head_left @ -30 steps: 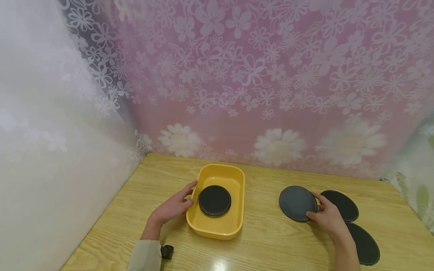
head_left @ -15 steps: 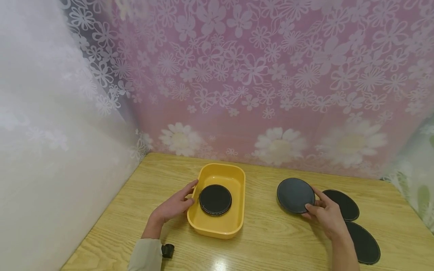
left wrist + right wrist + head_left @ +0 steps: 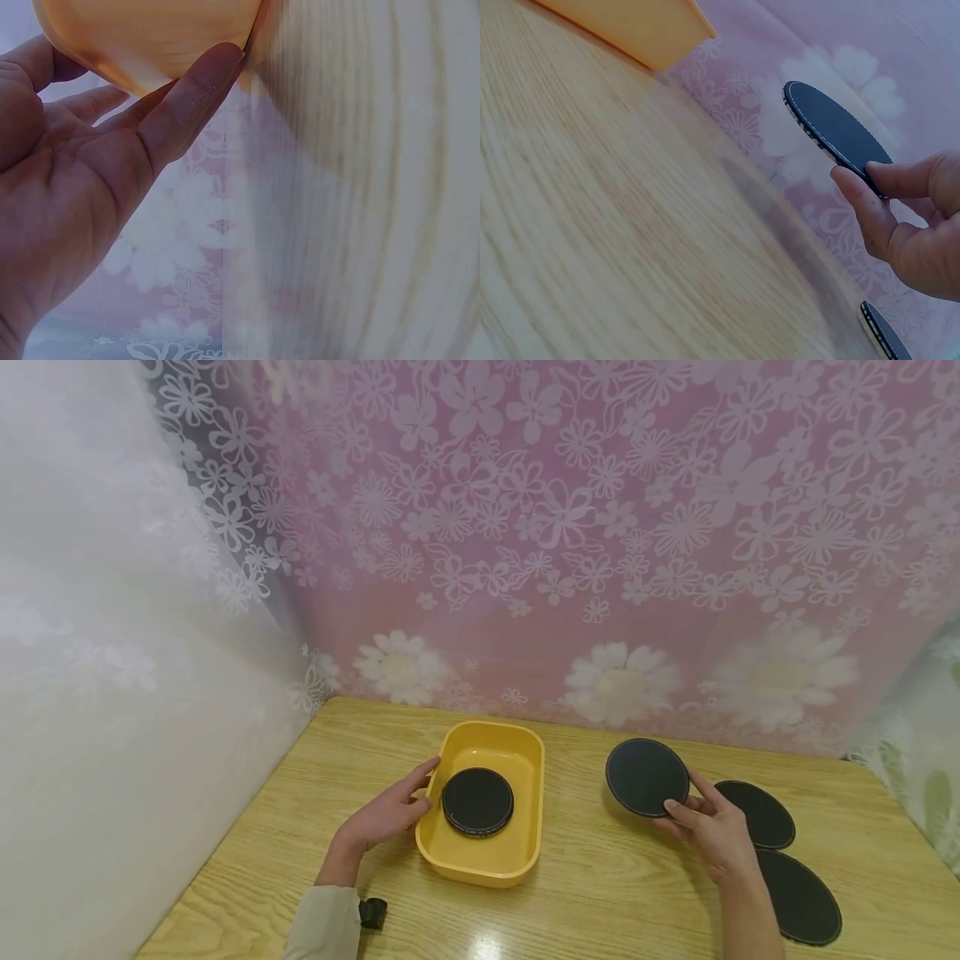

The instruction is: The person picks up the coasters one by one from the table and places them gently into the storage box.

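Pinching a black disc, head view, the right hand holds it tilted above the table, left of two more discs. Left hand, fingers loosely extended, touches the yellow tray; disc stack inside. Left wrist: thumb against the tray, no grasp I can see. Right wrist: disc off the table. Transfer step, I'd guess; next calls for reaching left, lowering flat.

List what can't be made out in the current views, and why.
Head: how many discs form the pile in the yellow tray; edges too small to count.
Head: underside of the held disc, facing away.
Head: part of the near loose disc, hidden by the right forearm.
Left wrist: the tray's inside, hidden by its wall.
Right wrist: the end of the lower disc, cut off by the bottom edge.
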Motion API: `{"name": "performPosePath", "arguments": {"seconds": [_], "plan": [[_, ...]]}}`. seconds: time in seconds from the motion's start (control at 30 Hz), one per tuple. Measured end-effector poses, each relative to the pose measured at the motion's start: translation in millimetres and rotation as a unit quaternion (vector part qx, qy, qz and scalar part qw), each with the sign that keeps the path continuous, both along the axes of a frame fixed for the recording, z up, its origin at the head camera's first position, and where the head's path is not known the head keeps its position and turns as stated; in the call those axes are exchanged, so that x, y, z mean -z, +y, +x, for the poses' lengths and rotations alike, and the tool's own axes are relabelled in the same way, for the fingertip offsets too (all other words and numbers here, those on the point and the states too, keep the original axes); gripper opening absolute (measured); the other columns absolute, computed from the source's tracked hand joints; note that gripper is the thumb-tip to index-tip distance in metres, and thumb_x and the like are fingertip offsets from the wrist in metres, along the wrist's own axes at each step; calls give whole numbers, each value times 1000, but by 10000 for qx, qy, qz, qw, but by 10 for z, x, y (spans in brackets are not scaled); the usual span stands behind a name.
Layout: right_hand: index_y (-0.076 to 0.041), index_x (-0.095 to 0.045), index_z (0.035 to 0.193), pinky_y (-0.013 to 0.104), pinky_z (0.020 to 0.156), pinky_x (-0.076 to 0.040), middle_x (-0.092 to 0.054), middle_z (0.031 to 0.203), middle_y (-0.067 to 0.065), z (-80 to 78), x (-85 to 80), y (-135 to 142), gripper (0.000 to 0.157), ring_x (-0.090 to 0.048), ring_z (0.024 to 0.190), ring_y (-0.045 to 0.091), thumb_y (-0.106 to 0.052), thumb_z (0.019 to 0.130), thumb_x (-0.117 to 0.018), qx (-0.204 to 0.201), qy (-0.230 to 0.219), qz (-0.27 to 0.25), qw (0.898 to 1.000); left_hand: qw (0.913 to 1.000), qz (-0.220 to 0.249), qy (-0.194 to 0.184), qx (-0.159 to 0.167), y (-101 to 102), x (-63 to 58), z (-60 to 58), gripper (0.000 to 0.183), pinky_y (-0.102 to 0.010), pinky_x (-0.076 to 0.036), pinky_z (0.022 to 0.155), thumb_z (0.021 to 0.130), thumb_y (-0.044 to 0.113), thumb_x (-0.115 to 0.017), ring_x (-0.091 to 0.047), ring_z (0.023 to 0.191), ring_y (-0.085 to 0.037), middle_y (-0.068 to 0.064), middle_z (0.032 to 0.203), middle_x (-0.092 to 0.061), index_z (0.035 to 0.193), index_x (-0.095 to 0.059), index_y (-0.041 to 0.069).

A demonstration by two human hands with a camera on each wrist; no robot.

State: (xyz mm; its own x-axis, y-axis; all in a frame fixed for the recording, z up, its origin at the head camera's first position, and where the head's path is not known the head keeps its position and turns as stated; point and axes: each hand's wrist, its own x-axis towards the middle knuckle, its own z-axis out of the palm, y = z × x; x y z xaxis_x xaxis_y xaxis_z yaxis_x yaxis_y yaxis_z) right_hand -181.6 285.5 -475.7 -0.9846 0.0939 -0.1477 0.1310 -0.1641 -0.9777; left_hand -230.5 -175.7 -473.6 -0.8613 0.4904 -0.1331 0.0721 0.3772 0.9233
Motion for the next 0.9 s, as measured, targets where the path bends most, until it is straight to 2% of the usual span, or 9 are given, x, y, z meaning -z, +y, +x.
{"name": "performPosePath", "arguments": {"seconds": [0.23,0.47,0.6,0.73,0.8,0.9], "plan": [[-14,-9,161,29,79,-57,-65,94,-3,-12,6,-70,89,-71,87,12,2,93,-64,-109,165,-460,9987,10000,-38,40,18,4,5,1,66,-48,-49,95,103,11,-45,-52,127,-34,-23,154,-33,161,-15,17],[-9,-10,160,31,78,-57,-67,97,2,-22,10,-189,84,-72,89,17,9,94,-59,-364,580,-1096,9916,10000,-38,63,48,1,-9,1,66,-47,-49,95,103,10,-44,-51,128,-35,-24,154,-32,161,-14,16],[-10,-21,159,31,78,-57,-66,98,4,-20,-5,-273,78,-72,88,18,9,94,-60,-488,893,-1077,9890,9999,-20,75,86,-6,3,-10,66,-46,-49,94,103,10,-44,-51,128,-34,-24,154,-32,161,-14,16],[-19,-37,155,32,77,-57,-65,101,4,-17,-47,-353,72,-72,89,18,12,94,-57,-765,1327,-990,9832,9998,-10,129,131,-12,12,-16,66,-47,-48,96,103,10,-44,-47,132,-36,-24,155,-30,161,-13,15],[-18,-38,154,31,76,-57,-63,106,5,-18,-79,-396,70,-72,89,18,13,94,-55,-948,1534,-957,9789,9998,-12,132,137,-13,10,-15,66,-47,-48,96,103,10,-44,-47,132,-36,-24,155,-30,161,-13,15],[-13,-33,155,30,75,-57,-60,111,5,-24,-118,-466,69,-71,88,17,14,94,-54,-1163,1732,-842,9744,9998,-25,142,140,-13,7,-14,66,-48,-48,96,104,11,-44,-47,132,-36,-24,154,-31,161,-13,14]]}}
